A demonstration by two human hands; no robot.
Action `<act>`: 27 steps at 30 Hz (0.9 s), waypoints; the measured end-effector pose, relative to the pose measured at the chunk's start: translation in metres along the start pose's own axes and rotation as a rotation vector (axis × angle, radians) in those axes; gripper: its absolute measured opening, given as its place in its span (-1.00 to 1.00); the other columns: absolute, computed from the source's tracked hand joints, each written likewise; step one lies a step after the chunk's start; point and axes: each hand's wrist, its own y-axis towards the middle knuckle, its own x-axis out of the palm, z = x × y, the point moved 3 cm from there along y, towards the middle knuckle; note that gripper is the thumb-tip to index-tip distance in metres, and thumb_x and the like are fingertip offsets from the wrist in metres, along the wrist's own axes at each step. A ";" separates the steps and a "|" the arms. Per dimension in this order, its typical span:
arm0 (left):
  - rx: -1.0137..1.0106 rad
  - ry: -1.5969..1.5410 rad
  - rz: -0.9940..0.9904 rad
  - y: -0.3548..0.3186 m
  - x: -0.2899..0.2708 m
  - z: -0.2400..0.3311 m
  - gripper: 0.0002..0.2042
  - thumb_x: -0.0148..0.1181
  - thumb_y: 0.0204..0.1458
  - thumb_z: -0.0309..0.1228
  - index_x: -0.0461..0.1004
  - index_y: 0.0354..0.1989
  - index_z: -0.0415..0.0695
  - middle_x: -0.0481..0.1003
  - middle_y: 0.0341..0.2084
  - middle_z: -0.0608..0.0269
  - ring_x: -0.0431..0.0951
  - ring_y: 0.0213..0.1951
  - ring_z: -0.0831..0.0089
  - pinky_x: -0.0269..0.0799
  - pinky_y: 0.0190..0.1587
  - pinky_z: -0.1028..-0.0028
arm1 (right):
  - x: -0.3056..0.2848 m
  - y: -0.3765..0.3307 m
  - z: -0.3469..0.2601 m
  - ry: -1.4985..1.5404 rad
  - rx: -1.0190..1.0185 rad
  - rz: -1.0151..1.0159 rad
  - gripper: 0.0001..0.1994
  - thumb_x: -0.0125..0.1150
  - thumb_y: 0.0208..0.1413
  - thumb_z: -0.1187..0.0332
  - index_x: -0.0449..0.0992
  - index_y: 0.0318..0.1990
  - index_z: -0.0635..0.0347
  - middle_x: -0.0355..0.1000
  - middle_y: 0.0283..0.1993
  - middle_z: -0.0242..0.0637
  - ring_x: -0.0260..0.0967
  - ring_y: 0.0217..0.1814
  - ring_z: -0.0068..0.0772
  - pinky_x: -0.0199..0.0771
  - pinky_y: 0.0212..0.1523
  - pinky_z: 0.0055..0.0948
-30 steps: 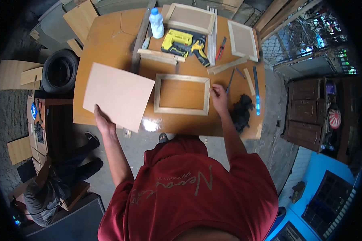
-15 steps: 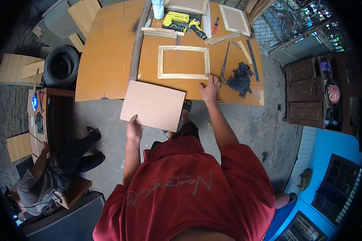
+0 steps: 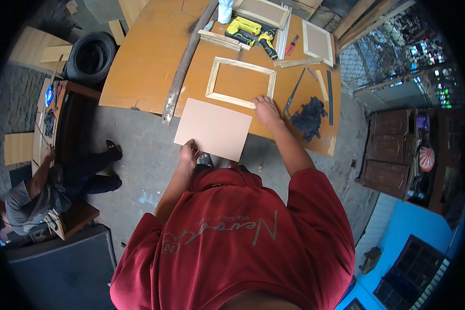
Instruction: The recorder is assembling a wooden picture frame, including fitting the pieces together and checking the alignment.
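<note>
Holding the thin board panel (image 3: 213,129) by its near edge, left hand (image 3: 189,153) pinched closed on it; right hand (image 3: 266,110) presses flat, fingers spread, on the wooden frame (image 3: 241,82) just beyond. Judgement: keep frame pinned, level the panel, align corners first.

The single head camera looks steeply down from above the person's shoulders, far over the workbench (image 3: 139,77).
</note>
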 end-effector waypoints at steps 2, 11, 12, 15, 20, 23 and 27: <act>0.090 -0.026 0.065 0.002 0.018 -0.005 -0.77 0.12 0.22 -0.35 0.38 0.03 -0.06 0.46 -0.21 0.29 0.53 -0.15 0.29 0.53 0.00 0.15 | -0.006 -0.003 0.004 0.008 -0.029 0.052 -0.62 0.30 0.14 0.40 0.50 0.15 0.07 0.41 0.10 -0.21 0.33 0.24 -0.07 0.32 0.26 -0.09; 0.165 0.089 0.015 -0.012 0.083 -0.016 -0.82 0.12 0.31 -0.42 0.39 -0.02 -0.25 0.56 -0.15 0.09 0.65 -0.12 0.23 0.70 -0.11 0.22 | -0.004 -0.062 -0.031 0.202 -0.139 0.130 -0.61 0.27 0.19 0.35 0.47 0.18 0.06 0.37 0.07 -0.16 0.32 0.17 -0.02 0.34 0.19 -0.07; 0.159 0.112 0.006 -0.016 0.093 -0.012 -0.82 0.13 0.32 -0.40 0.41 -0.05 -0.24 0.57 -0.16 0.09 0.66 -0.15 0.24 0.71 -0.14 0.24 | 0.001 -0.064 -0.032 0.192 -0.148 0.118 -0.61 0.27 0.19 0.36 0.47 0.18 0.05 0.37 0.08 -0.16 0.32 0.17 -0.02 0.33 0.19 -0.07; 0.200 0.210 0.011 -0.014 0.102 -0.006 -0.80 0.14 0.33 -0.31 0.46 -0.16 -0.23 0.61 -0.34 0.13 0.68 -0.36 0.33 0.67 -0.42 0.35 | 0.012 -0.063 -0.033 0.169 -0.129 0.132 -0.62 0.26 0.20 0.38 0.48 0.18 0.04 0.37 0.07 -0.18 0.31 0.14 -0.02 0.33 0.16 -0.06; 0.180 0.286 -0.058 0.003 0.111 0.000 -0.77 0.11 0.36 -0.27 0.40 -0.22 -0.20 0.65 -0.42 0.06 0.68 -0.46 0.32 0.65 -0.48 0.35 | 0.017 -0.063 -0.027 0.177 -0.060 0.174 -0.61 0.26 0.19 0.39 0.49 0.18 0.01 0.37 0.06 -0.18 0.32 0.12 0.00 0.35 0.14 -0.06; 0.156 0.143 -0.104 0.011 0.111 -0.006 -0.80 0.04 0.40 -0.32 0.34 -0.22 -0.20 0.66 -0.37 -0.05 0.71 -0.42 0.26 0.69 -0.42 0.36 | 0.020 -0.075 -0.021 0.209 -0.019 0.205 -0.55 0.30 0.17 0.35 0.49 0.23 -0.04 0.37 0.10 -0.19 0.30 0.18 -0.02 0.33 0.16 -0.04; 0.092 0.095 -0.083 0.004 0.127 0.004 -0.80 0.00 0.42 -0.36 0.38 -0.18 -0.27 0.67 -0.35 -0.05 0.72 -0.40 0.25 0.68 -0.39 0.40 | 0.019 -0.098 -0.025 0.212 0.046 0.245 -0.51 0.32 0.17 0.32 0.47 0.28 -0.04 0.37 0.14 -0.19 0.29 0.23 -0.01 0.32 0.19 -0.04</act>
